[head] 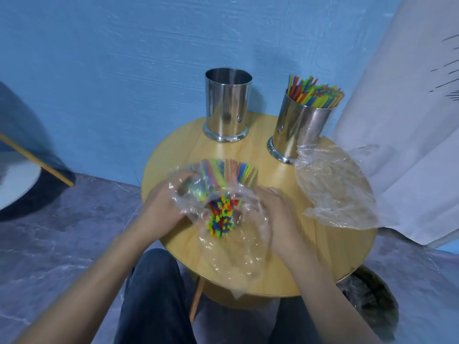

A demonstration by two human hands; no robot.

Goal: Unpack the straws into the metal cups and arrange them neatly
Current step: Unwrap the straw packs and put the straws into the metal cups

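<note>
Gripped with curled fingers by the left hand (pixel 162 204) and right hand (pixel 279 214), the clear plastic bag (pixel 231 259) is held around its straw bundle (pixel 221 217) on the round table (pixel 183 150). The filled metal cup (pixel 303 127) is judged done; the empty metal cup (pixel 227 105) awaits loading.

Nothing legible appeared anywhere in the frame: no text, label, brand or number. The only marks were a few dark strokes (pixel 450 62) on the white cloth (pixel 407 115) at the upper right edge of the frame. They were cut off by the border and too partial to tell whether they were lettering.
</note>
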